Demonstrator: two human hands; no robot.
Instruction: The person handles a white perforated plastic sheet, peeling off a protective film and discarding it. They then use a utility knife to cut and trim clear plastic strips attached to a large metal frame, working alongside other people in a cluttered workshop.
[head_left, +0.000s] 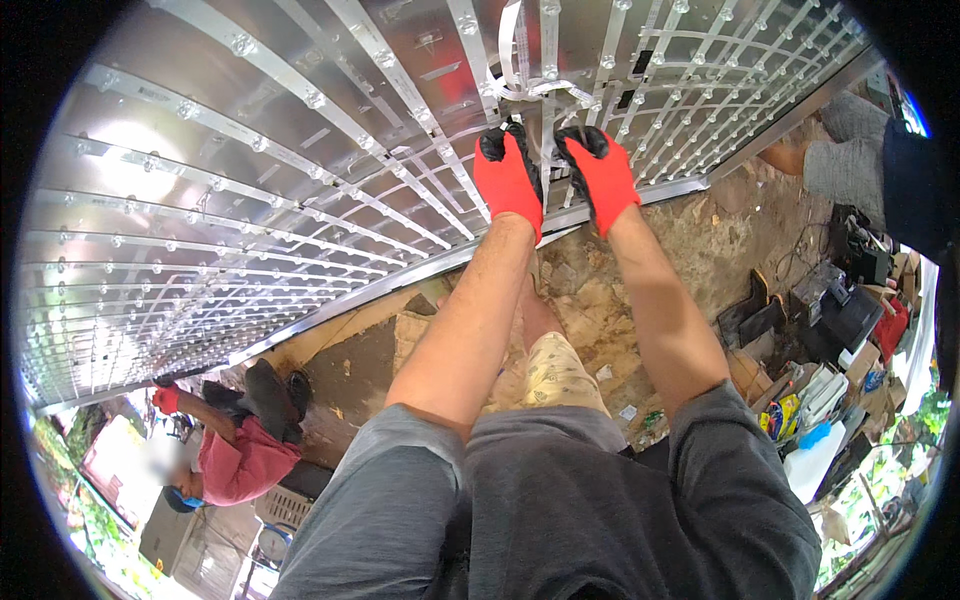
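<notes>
A large metal panel (420, 75) stands before me, lined with rows of white LED strips (345, 120) that carry small clear lenses. Both my hands wear red gloves with black palms and fingers. My left hand (508, 175) is closed at the panel's lower middle, beside a strip. Just to its right, my right hand (603, 175) has its fingers curled in toward the same strip. What either hand grips is hidden by the glove fingers. A loose white ribbon cable (515, 60) loops down above my hands.
At the lower left a co-worker in a pink shirt (240, 465) has a red-gloved hand at the panel's edge. Another person's grey sleeve (845, 170) shows at right. Boxes and a black device (840, 320) pile up there. Scraps litter the dirt floor (690, 250).
</notes>
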